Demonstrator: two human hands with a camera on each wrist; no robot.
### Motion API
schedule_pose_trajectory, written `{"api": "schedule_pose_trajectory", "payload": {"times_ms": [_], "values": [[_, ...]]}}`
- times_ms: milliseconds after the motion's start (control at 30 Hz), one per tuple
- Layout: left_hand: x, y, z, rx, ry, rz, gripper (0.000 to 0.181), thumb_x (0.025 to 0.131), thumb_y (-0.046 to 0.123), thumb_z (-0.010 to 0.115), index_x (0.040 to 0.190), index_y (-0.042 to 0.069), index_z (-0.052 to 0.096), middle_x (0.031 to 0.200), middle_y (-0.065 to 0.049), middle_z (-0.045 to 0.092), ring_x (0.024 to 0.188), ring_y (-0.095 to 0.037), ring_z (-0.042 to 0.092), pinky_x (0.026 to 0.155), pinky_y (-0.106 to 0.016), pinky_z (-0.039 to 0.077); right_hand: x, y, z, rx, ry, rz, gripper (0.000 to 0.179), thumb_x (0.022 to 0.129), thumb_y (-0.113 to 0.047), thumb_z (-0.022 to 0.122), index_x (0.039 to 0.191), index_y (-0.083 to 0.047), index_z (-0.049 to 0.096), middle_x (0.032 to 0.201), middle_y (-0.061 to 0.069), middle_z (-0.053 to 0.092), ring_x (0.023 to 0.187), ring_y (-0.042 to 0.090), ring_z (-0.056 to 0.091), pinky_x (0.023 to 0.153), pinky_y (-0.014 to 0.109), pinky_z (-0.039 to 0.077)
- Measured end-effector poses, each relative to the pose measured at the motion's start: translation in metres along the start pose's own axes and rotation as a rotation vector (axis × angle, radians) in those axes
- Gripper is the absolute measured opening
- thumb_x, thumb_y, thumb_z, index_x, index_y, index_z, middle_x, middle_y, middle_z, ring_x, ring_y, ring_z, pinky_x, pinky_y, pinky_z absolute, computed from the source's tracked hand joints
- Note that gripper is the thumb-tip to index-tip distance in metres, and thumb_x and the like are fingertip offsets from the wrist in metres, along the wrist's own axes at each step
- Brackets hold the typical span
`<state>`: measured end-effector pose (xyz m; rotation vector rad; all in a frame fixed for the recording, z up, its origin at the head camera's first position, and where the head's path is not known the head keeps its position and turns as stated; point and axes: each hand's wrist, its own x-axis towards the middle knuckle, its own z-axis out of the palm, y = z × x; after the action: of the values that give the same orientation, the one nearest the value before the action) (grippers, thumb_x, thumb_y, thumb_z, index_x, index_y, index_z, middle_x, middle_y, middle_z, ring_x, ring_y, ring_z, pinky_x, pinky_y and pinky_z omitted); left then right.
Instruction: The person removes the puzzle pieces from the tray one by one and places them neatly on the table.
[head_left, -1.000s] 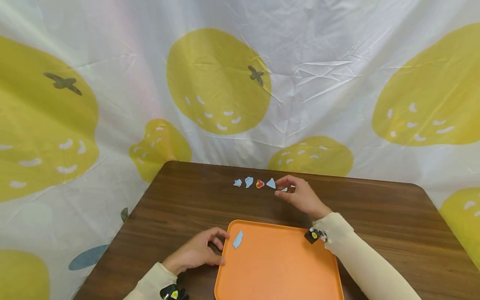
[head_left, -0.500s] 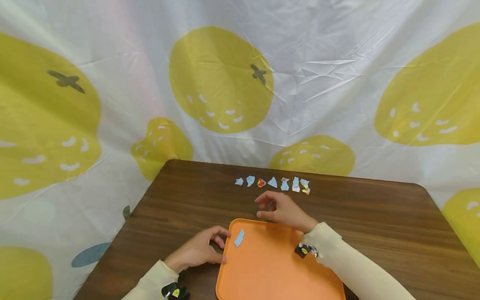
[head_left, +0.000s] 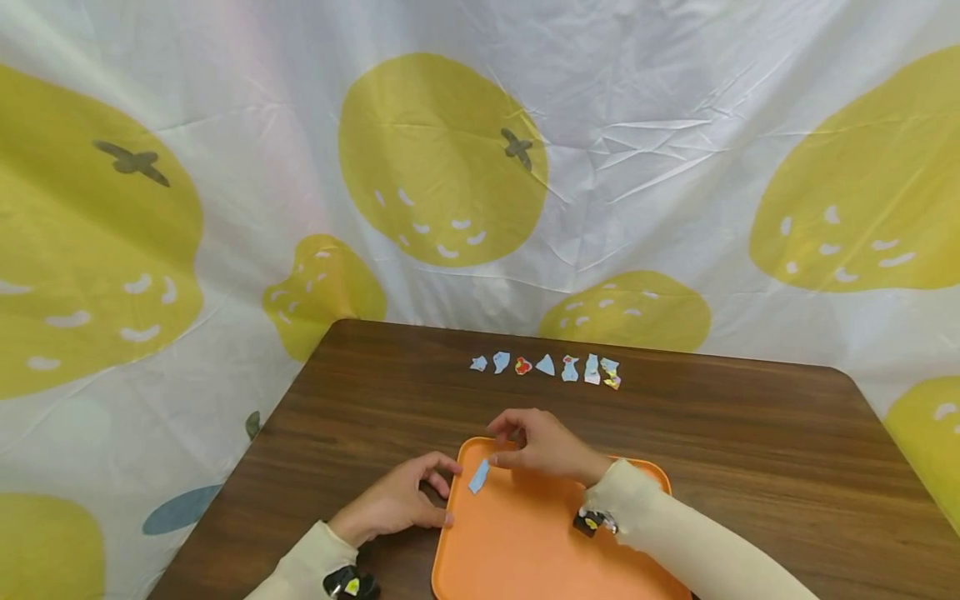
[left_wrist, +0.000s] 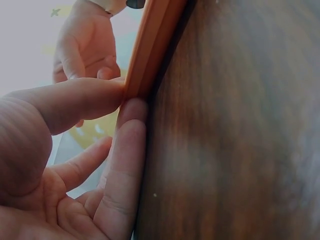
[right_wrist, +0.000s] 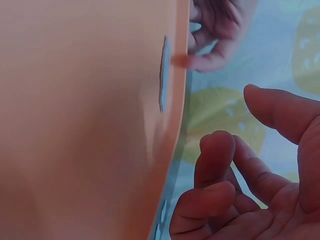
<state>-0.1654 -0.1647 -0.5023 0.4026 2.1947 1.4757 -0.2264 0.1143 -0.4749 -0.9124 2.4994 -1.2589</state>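
Observation:
In the head view, a narrow light-blue flat piece [head_left: 478,477] lies inside the orange tray [head_left: 510,550], near its far left corner. The tips of my left hand [head_left: 397,496] touch the outside of the tray's left rim; in the left wrist view the thumb [left_wrist: 95,95] meets that rim, with another finger low beside the table. My right hand [head_left: 551,446] hovers over the far side of the tray, its thumb tip right at the piece's upper end. The right wrist view shows nothing between its parted thumb and fingers, the piece [right_wrist: 164,75] ahead of them.
Several small irregular pieces stand in a row along the back of the brown table [head_left: 390,400]; among them are a red one [head_left: 522,365], a triangular blue one [head_left: 546,365] and a multicoloured one [head_left: 611,375]. A curtain [head_left: 450,292] with yellow fruit hangs behind.
My right hand has moved from the row of pieces back toward the tray and left, over the lone piece. The row is now fully uncovered. My left hand has stayed at the rim.

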Motion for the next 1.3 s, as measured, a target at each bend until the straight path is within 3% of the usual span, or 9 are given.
{"api": "schedule_pose_trajectory", "payload": {"times_ms": [300, 467, 833, 967, 1300], "values": [[0.0, 0.0, -0.001, 0.02, 0.009, 0.002, 0.061, 0.079, 0.008, 0.09, 0.133, 0.013, 0.063, 0.103, -0.01, 0.065, 0.069, -0.016, 0.065, 0.065, -0.029, 0.054, 0.004, 0.0, 0.021, -0.03, -0.044, 0.031, 0.044, 0.079, -0.028, 0.093, 0.115, -0.011, 0.075, 0.101, 0.0, 0.078, 0.088, 0.014, 0.068, 0.076, 0.024, 0.053], [0.0, 0.0, 0.0, 0.018, 0.009, 0.012, 0.061, 0.078, 0.008, 0.09, 0.132, 0.012, 0.063, 0.102, -0.01, 0.066, 0.068, -0.015, 0.065, 0.065, -0.027, 0.053, 0.004, 0.0, 0.029, -0.097, -0.028, 0.026, 0.046, 0.075, -0.031, 0.096, 0.112, -0.013, 0.076, 0.104, -0.002, 0.078, 0.09, 0.011, 0.064, 0.08, 0.024, 0.05], [0.0, 0.0, 0.0, -0.007, 0.008, 0.012, 0.061, 0.078, 0.006, 0.09, 0.133, 0.011, 0.063, 0.103, -0.011, 0.066, 0.07, -0.017, 0.066, 0.064, -0.028, 0.054, 0.005, -0.001, 0.035, -0.082, -0.061, 0.034, 0.046, 0.074, -0.028, 0.097, 0.114, -0.016, 0.076, 0.108, -0.004, 0.077, 0.096, 0.014, 0.064, 0.084, 0.028, 0.05], [-0.001, -0.001, 0.0, -0.015, 0.009, 0.014, 0.062, 0.079, 0.005, 0.089, 0.134, 0.011, 0.063, 0.103, -0.011, 0.066, 0.07, -0.017, 0.066, 0.065, -0.029, 0.054, 0.006, -0.002, 0.037, -0.109, -0.056, 0.056, 0.056, 0.07, -0.032, 0.099, 0.115, -0.01, 0.075, 0.102, -0.003, 0.072, 0.093, 0.013, 0.063, 0.084, 0.029, 0.052], [-0.002, 0.0, 0.001, -0.014, 0.013, 0.024, 0.061, 0.078, 0.004, 0.089, 0.133, 0.009, 0.063, 0.102, -0.011, 0.066, 0.07, -0.016, 0.065, 0.064, -0.026, 0.053, 0.009, -0.01, 0.043, -0.234, -0.064, 0.112, 0.056, 0.063, -0.04, 0.102, 0.102, -0.013, 0.071, 0.09, -0.007, 0.064, 0.079, 0.008, 0.054, 0.075, 0.026, 0.047]]}}
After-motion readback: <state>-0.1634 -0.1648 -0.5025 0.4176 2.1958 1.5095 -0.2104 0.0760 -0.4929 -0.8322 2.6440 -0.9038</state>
